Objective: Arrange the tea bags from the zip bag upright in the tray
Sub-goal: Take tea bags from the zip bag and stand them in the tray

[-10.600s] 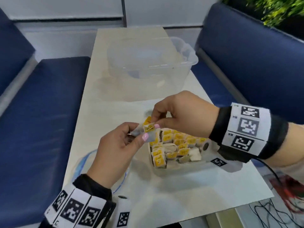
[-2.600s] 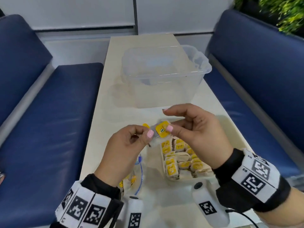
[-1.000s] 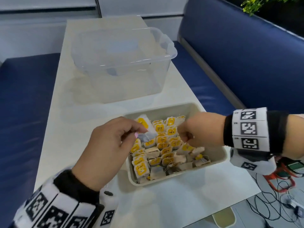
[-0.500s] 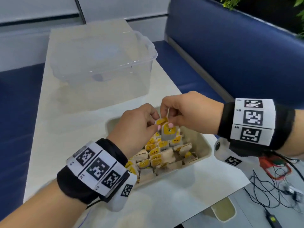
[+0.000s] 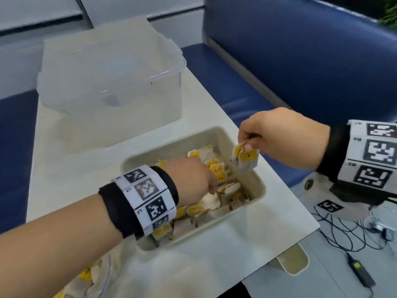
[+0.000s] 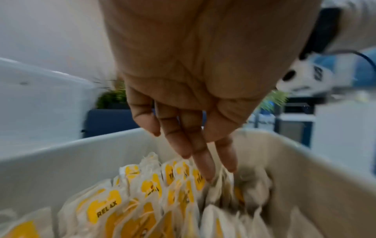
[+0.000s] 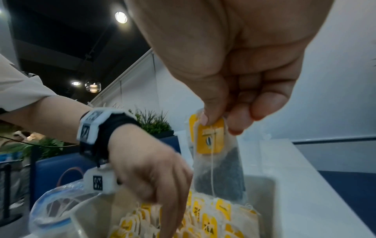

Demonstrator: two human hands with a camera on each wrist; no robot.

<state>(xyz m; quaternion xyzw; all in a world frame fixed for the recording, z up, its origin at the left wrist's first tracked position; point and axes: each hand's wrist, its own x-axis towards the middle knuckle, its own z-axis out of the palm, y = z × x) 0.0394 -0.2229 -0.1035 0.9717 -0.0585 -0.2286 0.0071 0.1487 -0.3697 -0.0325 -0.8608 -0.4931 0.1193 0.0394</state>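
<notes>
**Parting a row to seat the next tea bag**

Separated since half a second ago, the two hands no longer meet over one bag. The right hand (image 5: 283, 138) now hangs alone above the tray's (image 5: 258, 191) far right corner, thumb and forefinger pinching the top edge of a tea bag (image 5: 247, 161) with a second bag folded behind it; both dangle clear of the rows. The left hand (image 5: 191, 177) has dropped into the tray, its straight fingers (image 6: 200, 162) pushed down among the standing bags (image 6: 150, 186) near the middle of the right-hand wall. The zip bag (image 7: 55, 204), partly full, lies off the tray's near left corner on the table (image 5: 214, 261).

To do this step well, the left fingers should probably hold a slot open and brace the neighbours, while the right lowers its bags vertically, tag uppermost. Releasing too early risks a slump; trailing strings may snag.
</notes>
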